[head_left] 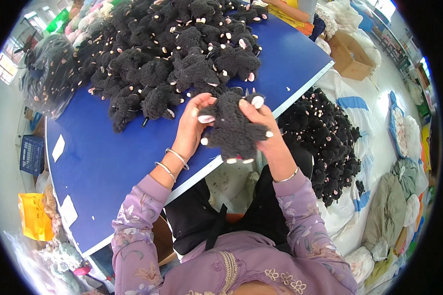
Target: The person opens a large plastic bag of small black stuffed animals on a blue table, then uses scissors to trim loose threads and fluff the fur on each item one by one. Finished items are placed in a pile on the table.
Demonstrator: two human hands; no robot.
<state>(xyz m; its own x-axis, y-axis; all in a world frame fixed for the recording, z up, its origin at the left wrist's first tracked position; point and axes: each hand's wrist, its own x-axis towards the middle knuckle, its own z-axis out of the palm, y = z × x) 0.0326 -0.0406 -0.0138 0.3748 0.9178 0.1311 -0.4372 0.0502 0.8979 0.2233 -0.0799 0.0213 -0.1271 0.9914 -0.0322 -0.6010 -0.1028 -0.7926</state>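
Note:
A small black plush toy (230,125) with pale ears and pale paw tips is held over the near edge of the blue table. My left hand (193,120) grips its left side, the fingers partly hidden behind it. On the other side my right hand (265,123) is closed round the toy, thumb on its upper part. Small pointed metal tips (250,91) show just above that thumb; what they belong to is hidden. Beyond my hands lies a big heap of similar black plush toys (142,69) on the table.
The blue table (118,162) carries white paper scraps (58,148) at its left. More black toys (322,142) lie on white sheeting to the right. A cardboard box (349,56), a stuffed clear bag (47,73) and a blue crate (32,155) stand around. Another person's arm (290,10) shows at the far side.

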